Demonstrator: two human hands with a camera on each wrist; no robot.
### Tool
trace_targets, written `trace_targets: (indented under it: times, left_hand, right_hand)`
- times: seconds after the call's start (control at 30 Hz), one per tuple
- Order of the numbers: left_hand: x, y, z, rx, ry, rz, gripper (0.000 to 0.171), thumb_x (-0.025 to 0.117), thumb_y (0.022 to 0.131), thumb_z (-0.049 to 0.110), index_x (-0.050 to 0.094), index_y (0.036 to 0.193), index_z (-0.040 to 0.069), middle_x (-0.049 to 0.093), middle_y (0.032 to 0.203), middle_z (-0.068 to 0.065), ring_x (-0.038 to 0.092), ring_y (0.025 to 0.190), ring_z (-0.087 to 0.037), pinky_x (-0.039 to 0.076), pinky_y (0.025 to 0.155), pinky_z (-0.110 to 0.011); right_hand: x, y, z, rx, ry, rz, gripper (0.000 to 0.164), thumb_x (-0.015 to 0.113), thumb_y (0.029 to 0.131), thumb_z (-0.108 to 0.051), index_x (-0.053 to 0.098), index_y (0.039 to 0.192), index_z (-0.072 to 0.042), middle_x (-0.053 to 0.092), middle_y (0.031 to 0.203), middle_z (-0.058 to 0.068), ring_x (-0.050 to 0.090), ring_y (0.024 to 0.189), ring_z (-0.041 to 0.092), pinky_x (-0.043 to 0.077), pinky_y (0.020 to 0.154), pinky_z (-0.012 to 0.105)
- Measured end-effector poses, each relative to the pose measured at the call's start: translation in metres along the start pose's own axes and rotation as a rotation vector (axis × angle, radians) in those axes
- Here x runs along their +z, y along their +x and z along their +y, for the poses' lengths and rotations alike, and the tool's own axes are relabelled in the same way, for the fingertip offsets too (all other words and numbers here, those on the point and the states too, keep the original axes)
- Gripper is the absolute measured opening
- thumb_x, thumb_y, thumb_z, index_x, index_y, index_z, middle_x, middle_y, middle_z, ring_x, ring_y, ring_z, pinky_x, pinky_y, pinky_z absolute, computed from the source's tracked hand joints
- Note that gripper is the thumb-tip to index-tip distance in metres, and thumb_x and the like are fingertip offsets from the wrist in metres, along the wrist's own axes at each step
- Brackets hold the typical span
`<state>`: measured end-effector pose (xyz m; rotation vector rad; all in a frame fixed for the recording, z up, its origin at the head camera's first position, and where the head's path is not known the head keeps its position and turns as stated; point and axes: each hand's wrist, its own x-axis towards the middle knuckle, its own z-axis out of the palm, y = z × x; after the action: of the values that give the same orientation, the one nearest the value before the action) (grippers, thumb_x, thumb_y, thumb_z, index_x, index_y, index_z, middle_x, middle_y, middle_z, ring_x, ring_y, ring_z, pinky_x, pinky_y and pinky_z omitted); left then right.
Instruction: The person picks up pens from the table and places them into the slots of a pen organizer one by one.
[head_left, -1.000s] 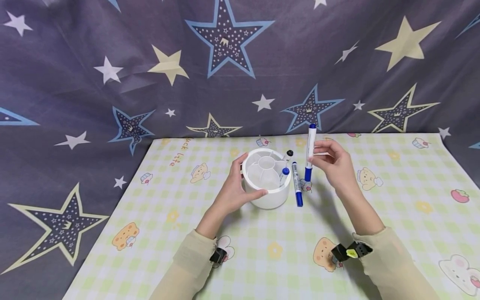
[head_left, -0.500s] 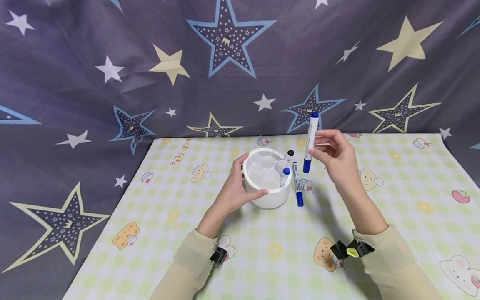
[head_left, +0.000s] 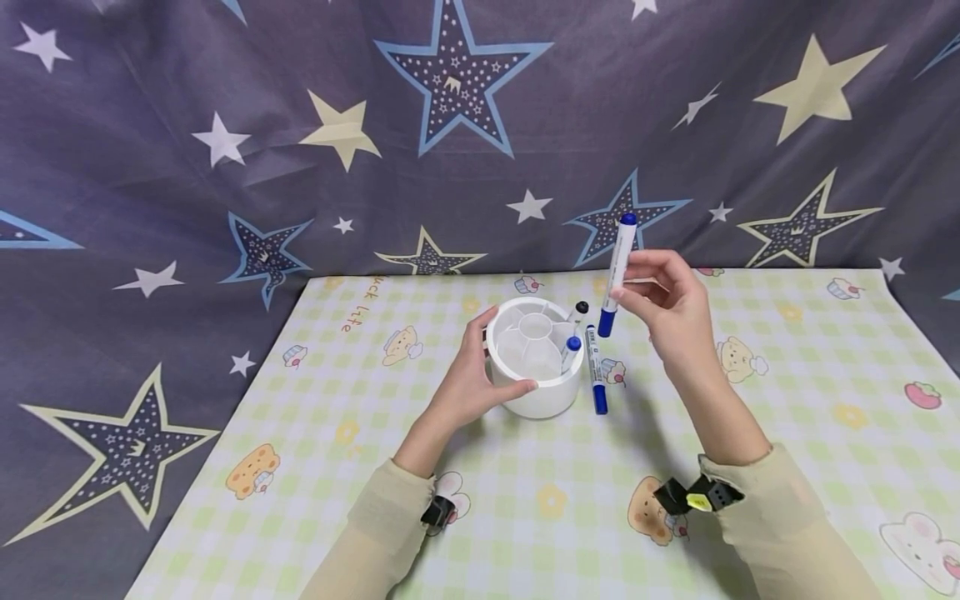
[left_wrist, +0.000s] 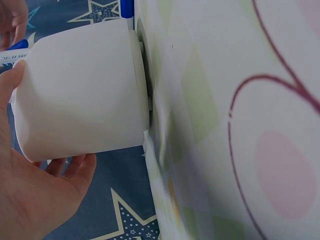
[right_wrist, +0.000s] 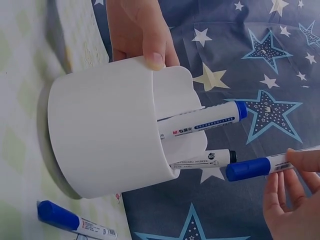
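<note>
My left hand (head_left: pixel 467 379) grips a white round pen holder (head_left: pixel 542 402) with a divided inside, thumb along the near side of its rim. Two whiteboard markers stand in its right-hand compartments, one with a blue end (right_wrist: pixel 241 110) and one with a black end (right_wrist: pixel 232 156). My right hand (head_left: pixel 677 312) pinches a white-and-blue marker (head_left: pixel 618 258) between thumb and fingers. This marker is raised to the right of the holder, slightly tilted, its blue cap (right_wrist: pixel 247 169) pointing down. Another blue marker (head_left: pixel 596 367) lies on the tablecloth beside the holder.
The table has a green-and-white checked cloth (head_left: pixel 555 542) with cartoon prints. Behind its far edge hangs a dark curtain (head_left: pixel 285 108) with stars. A small black device (head_left: pixel 697 497) is strapped on the right sleeve, another (head_left: pixel 438 510) on the left.
My right hand has lifted the marker higher, then tilted its lower end leftward toward the pen holder. The left hand and the holder stay in place.
</note>
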<state>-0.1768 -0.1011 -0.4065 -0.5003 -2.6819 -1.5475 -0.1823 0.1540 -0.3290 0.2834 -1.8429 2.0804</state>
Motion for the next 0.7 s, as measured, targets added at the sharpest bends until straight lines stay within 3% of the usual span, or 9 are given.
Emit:
trace_targets:
  times: [0.37,0.7]
  left_hand:
    - [0.000,0.000,0.001,-0.010,0.006,-0.002,0.111,0.089,0.073,0.026,0.018,0.157,0.019,0.031,0.158,-0.008,0.048,0.134,-0.028,0.041,0.112,-0.049]
    - [0.000,0.001,0.000,-0.007,0.006,0.000,0.112,0.090,0.072,0.027,0.017,0.157,0.019,0.030,0.159,-0.007,0.047,0.135,-0.028,0.041,0.112,-0.049]
  right_hand:
    - [0.007,0.000,0.003,-0.020,0.069,0.015,0.045,0.065,0.082,0.020,0.067,0.105,-0.018,0.069,0.093,-0.007,0.067,0.084,0.007,0.055,0.078,0.017]
    - [0.015,-0.003,0.005,-0.006,0.142,-0.041,0.047,0.062,0.084,0.021,0.063,0.107,-0.019,0.068,0.098,-0.006,0.068,0.088,0.008,0.057,0.083,0.019]
